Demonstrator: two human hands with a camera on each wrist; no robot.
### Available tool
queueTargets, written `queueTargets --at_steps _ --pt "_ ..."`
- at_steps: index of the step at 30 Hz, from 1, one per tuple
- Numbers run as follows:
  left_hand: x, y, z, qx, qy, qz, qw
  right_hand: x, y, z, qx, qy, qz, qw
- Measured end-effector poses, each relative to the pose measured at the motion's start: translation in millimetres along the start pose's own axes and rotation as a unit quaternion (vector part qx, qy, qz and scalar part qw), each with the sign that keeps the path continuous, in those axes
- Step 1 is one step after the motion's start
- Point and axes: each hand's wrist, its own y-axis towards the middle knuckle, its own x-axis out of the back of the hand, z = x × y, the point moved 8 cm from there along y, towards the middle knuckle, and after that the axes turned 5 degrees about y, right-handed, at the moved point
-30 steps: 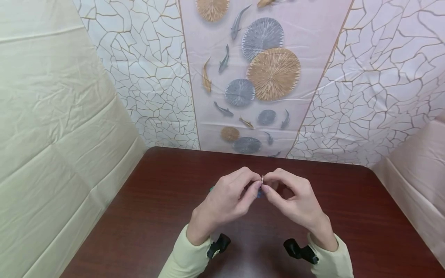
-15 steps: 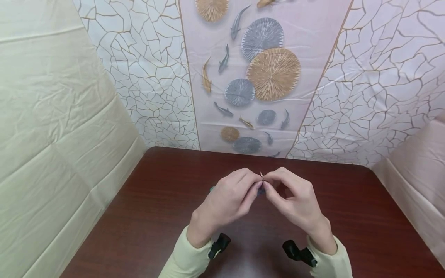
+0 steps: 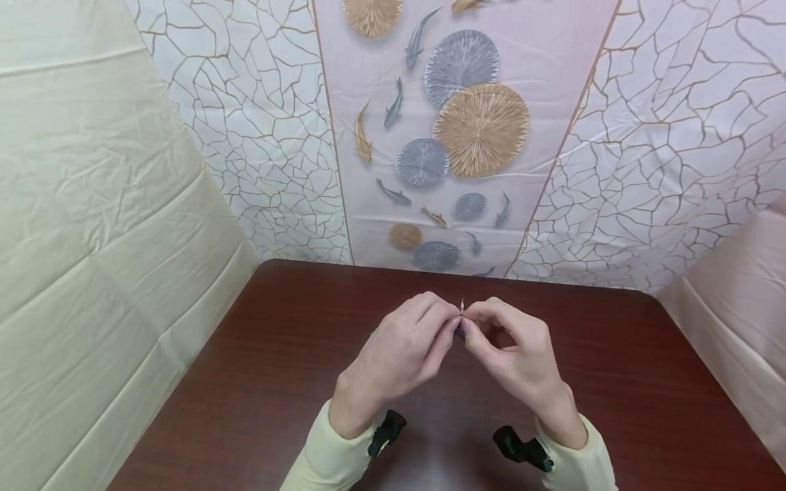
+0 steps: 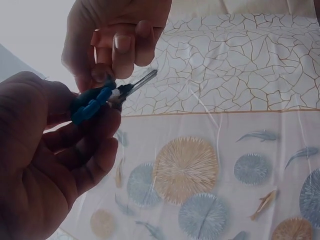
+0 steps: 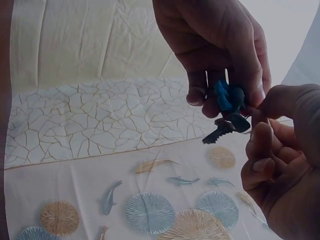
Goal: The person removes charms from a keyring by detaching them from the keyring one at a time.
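Observation:
My left hand (image 3: 399,348) and right hand (image 3: 522,348) meet fingertip to fingertip over the table. Between their thumbs and index fingers they pinch a thin metal key ring (image 3: 462,307), seen nearly edge-on in the head view. A key (image 5: 218,134) with a toothed blade hangs below the fingertips in the right wrist view. In the left wrist view its blade (image 4: 142,81) points away from my hands. Beside it a bright blue, lumpy piece (image 4: 92,105) lies against the left hand's fingers. The left hand hides part of the bunch from the head view.
The dark red-brown wooden table (image 3: 258,409) spreads under both hands. A patterned cloth (image 3: 276,136) with fish and round leaf shapes hangs behind it. Plain cream cloth (image 3: 110,273) walls the left side. A black wrist mount (image 3: 388,433) sits at the left sleeve.
The key ring has risen between the fingertips and stands more upright above them. My right hand has shifted slightly left. Both hands keep their pinch.

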Motion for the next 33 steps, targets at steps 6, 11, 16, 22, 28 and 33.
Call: queueTargets --at_steps 6,11,16,22,28,33 --pt "2.4 0.3 -0.2 -0.002 -0.015 -0.012 0.9998 -1.4 3.0 5.9 0.023 0.024 -0.01 0.999" --pt "2.4 0.6 -0.3 -0.002 -0.039 -0.019 0.9991 -2.6 6.8 13.8 0.063 0.026 -0.004 0.998" --pt "1.9 1.5 0.1 -0.005 -0.067 -0.023 0.9974 -2.1 8.2 17.4 0.081 0.024 0.009 0.996" --pt "2.3 -0.1 6.0 0.02 -0.111 -0.023 0.9934 -6.5 8.9 22.2 0.093 0.016 0.039 0.995" --pt "2.0 -1.2 8.7 0.03 -0.13 -0.023 0.9908 -8.1 11.1 26.6 0.102 0.017 0.044 0.994" --pt "4.5 -0.2 6.1 0.018 -0.138 -0.031 0.9897 -4.2 13.3 26.5 0.093 0.007 0.023 0.995"
